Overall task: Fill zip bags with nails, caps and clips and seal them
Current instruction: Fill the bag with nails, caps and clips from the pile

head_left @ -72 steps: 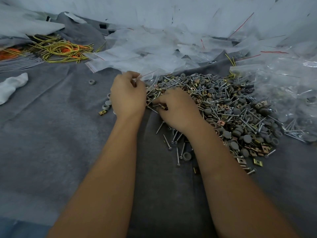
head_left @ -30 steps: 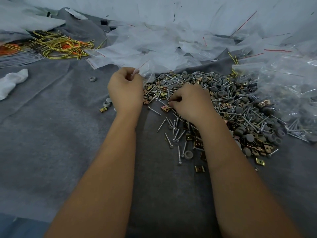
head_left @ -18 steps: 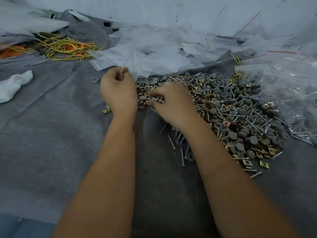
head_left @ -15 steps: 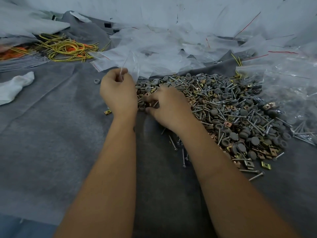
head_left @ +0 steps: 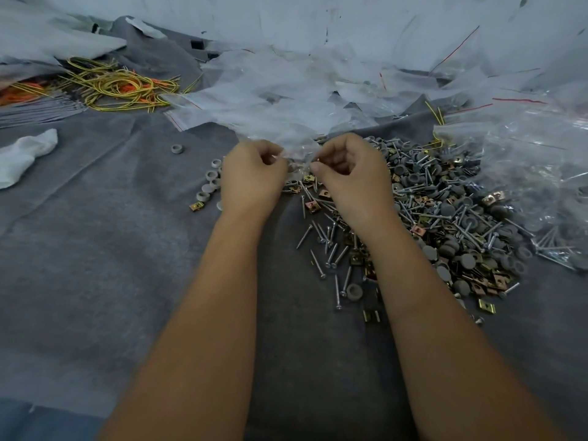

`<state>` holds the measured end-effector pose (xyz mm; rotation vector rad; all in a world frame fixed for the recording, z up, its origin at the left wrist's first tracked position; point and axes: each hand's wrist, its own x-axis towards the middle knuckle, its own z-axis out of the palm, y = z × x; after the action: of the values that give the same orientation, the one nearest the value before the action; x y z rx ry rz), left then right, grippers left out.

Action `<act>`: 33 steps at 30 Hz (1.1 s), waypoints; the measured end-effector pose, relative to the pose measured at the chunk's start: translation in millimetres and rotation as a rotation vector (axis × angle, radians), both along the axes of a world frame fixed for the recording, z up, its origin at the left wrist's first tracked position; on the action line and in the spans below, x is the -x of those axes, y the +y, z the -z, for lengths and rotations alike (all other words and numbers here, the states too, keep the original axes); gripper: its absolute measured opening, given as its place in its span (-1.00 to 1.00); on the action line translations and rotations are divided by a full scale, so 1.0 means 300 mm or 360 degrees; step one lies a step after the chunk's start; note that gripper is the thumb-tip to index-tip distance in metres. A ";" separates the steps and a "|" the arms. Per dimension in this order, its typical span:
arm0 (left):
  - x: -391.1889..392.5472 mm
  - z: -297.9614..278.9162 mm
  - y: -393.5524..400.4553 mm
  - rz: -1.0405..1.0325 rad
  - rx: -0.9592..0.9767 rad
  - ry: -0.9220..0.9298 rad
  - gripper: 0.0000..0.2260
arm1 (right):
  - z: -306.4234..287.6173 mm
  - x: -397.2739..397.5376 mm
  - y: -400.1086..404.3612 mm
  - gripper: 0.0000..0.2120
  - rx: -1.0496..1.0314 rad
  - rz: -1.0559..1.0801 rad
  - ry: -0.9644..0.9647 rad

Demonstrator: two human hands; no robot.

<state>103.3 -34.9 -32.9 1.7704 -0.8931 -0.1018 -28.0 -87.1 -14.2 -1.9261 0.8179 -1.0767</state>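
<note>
A small clear zip bag (head_left: pixel 299 154) hangs between my two hands above the near edge of the heap. My left hand (head_left: pixel 251 176) pinches its left top edge, and my right hand (head_left: pixel 350 176) pinches the right top edge. The bag's lower part is hidden behind my fingers. Under and to the right of my hands spreads a heap of nails, grey caps and brass clips (head_left: pixel 445 218). Loose nails (head_left: pixel 327 249) lie on the grey felt near my right wrist.
A pile of unfilled clear zip bags (head_left: pixel 286 100) lies behind my hands. Filled bags (head_left: pixel 534 167) sit at the right. Several grey caps (head_left: pixel 210 183) lie left of my left hand. Yellow and orange wires (head_left: pixel 117 87) and a white cloth (head_left: pixel 22 154) are at the far left.
My right hand left the heap and rose to the bag's mouth. Both hands now hold the bag's top edge between them.
</note>
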 end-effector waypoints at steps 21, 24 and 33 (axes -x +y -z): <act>0.002 -0.021 0.024 -0.0209 0.0214 -0.0096 -0.66 | 0.016 -0.022 0.023 -0.85 0.0755 0.0263 0.0092; -0.031 -0.020 0.040 -0.0408 0.0312 -0.0018 -0.62 | 0.022 -0.033 0.023 -0.85 0.0724 0.0087 0.0310; -0.024 -0.011 0.021 -0.0326 0.0305 0.0027 -0.64 | 0.056 -0.062 0.032 -0.72 0.0909 -0.0197 0.1169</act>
<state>110.4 -28.5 -29.6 1.6677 -0.6812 0.0990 -9.3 -77.5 -30.9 -2.8947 0.7966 -0.5334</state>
